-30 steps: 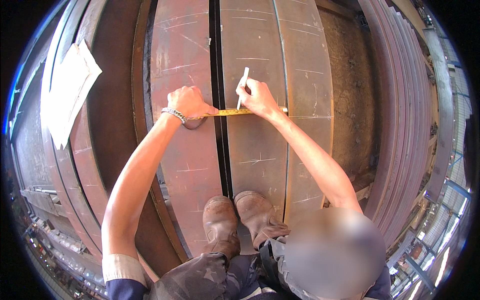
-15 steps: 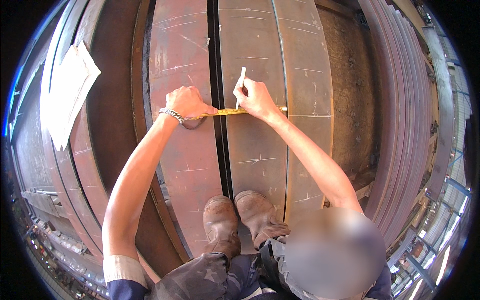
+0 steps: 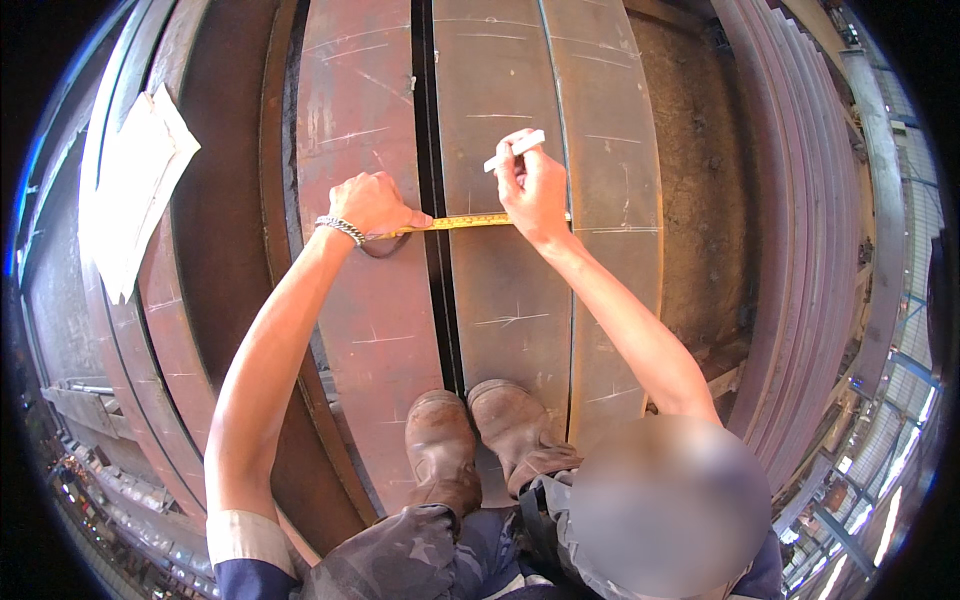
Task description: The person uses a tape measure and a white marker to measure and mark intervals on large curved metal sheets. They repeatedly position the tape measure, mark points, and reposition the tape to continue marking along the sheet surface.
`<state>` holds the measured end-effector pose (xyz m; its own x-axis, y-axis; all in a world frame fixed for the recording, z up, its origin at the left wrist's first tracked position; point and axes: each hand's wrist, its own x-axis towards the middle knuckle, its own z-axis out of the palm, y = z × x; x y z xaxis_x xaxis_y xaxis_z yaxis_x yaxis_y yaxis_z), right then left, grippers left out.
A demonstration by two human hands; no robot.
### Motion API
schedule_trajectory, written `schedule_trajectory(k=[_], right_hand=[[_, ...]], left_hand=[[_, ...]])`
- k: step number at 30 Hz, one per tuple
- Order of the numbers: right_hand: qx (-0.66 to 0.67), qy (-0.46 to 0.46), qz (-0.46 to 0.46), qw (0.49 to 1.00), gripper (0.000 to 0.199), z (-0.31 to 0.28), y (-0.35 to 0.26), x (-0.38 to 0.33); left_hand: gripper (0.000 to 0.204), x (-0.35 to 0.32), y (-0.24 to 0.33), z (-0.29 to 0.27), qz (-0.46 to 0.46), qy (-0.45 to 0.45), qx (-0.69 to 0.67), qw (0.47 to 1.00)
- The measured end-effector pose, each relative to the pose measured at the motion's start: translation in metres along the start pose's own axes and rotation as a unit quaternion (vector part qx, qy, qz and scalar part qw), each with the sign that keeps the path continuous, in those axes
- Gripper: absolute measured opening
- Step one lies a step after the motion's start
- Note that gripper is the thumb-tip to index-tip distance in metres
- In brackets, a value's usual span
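Left hand (image 3: pixel 375 203) is clamped on the tape (image 3: pixel 470 221), which is laid across the gap (image 3: pixel 432 150) onto the brown beam (image 3: pixel 505 272), while chalk (image 3: pixel 532 140) is pinched in the right hand (image 3: pixel 538 192); tape is best held flat, taut and square.

No writing can be read, even on the yellow tape measure (image 3: pixel 470 221).

The right hand (image 3: pixel 540 196) is now a little farther right and rolled over. Its white marking stick (image 3: pixel 531 142), earlier nearly upright with its lower end at the yellow measuring tape (image 3: pixel 472 221), now slants close to level, its lower-left end beyond the tape's far edge.
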<state>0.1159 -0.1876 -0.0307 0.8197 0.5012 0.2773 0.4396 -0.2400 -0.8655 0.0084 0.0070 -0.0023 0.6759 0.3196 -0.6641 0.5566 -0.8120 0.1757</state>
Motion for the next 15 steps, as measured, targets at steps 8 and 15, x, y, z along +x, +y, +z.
schedule_trajectory(k=[8,15], right_hand=[[0.036,0.098,0.146,0.984,0.015,-0.081,0.016,-0.005],[-0.056,0.262,0.178,0.947,0.019,-0.185,0.083,-0.048]], left_hand=[[0.057,-0.009,-0.007,0.008,0.025,0.046,-0.022,0.998],[0.055,-0.012,0.005,0.001,0.028,0.034,-0.020,0.999]])
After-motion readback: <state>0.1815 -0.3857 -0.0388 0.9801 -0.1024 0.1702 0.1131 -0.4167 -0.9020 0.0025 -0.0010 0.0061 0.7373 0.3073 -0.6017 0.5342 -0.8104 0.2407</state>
